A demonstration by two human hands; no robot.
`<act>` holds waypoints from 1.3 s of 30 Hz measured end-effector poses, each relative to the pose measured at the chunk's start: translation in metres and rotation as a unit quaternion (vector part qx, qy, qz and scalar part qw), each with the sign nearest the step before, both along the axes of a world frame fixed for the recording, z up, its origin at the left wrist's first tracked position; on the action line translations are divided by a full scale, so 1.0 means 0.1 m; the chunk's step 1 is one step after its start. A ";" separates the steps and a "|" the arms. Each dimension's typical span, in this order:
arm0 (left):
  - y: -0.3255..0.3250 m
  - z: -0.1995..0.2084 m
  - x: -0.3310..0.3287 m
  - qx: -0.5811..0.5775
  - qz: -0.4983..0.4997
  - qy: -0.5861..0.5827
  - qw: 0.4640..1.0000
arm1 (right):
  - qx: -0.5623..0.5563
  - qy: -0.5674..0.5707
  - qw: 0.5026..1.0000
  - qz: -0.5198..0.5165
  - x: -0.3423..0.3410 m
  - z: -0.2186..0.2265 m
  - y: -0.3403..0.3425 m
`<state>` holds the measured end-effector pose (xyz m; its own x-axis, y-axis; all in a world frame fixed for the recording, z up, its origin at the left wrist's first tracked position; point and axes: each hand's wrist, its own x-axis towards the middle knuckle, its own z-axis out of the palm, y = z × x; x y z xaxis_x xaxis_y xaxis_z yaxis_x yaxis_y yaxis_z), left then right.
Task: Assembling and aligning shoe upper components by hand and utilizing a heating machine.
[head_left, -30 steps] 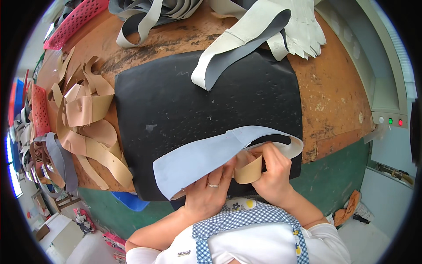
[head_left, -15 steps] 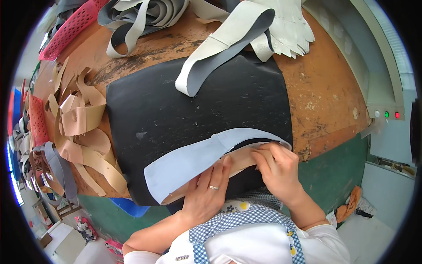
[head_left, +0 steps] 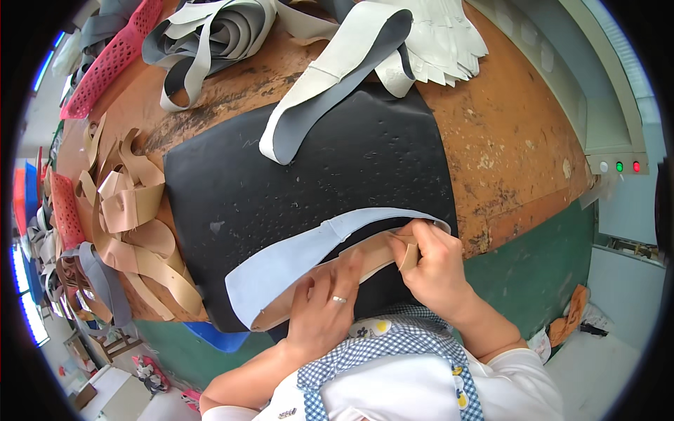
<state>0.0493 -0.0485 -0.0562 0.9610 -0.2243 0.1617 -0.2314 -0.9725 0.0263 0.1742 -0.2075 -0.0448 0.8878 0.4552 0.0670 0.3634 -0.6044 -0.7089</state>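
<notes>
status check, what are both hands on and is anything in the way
Left hand laid on tan strip; right hand pinching it. Pale blue band just beyond, on black mat. White-and-grey strip across mat's far edge, clear of hands.

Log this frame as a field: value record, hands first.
left hand: fingers laid on tan strip
right hand: pinching the same strip
workpiece: light-blue looped band
surface: black mat on worn brown table
left: pile of tan strips
far side: white-and-grey band, partly on mat
right: panel with green button and red button
</notes>
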 end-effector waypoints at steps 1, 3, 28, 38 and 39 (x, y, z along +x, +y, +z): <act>-0.03 0.03 0.04 -0.009 0.006 0.044 0.999 | -0.008 0.002 1.000 0.006 0.00 0.00 0.00; -0.11 0.08 0.14 -0.017 0.011 0.086 0.996 | -0.015 0.003 1.000 0.012 0.00 0.01 -0.01; -0.33 0.17 0.37 0.224 -0.104 0.071 0.966 | -0.004 0.037 0.999 -0.030 0.21 -0.04 -0.43; -0.47 0.30 0.57 0.266 -0.149 0.107 0.946 | -0.028 0.032 0.997 -0.059 0.24 -0.02 -0.59; -0.44 0.27 0.55 0.240 -0.154 0.117 0.951 | -0.009 0.049 0.996 -0.068 0.23 -0.01 -0.61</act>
<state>0.1047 -0.0928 -0.0296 0.8345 -0.4954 -0.2412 -0.5503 -0.7721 -0.3180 0.1968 -0.2686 -0.0459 0.9434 0.3301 -0.0310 0.2059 -0.6565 -0.7257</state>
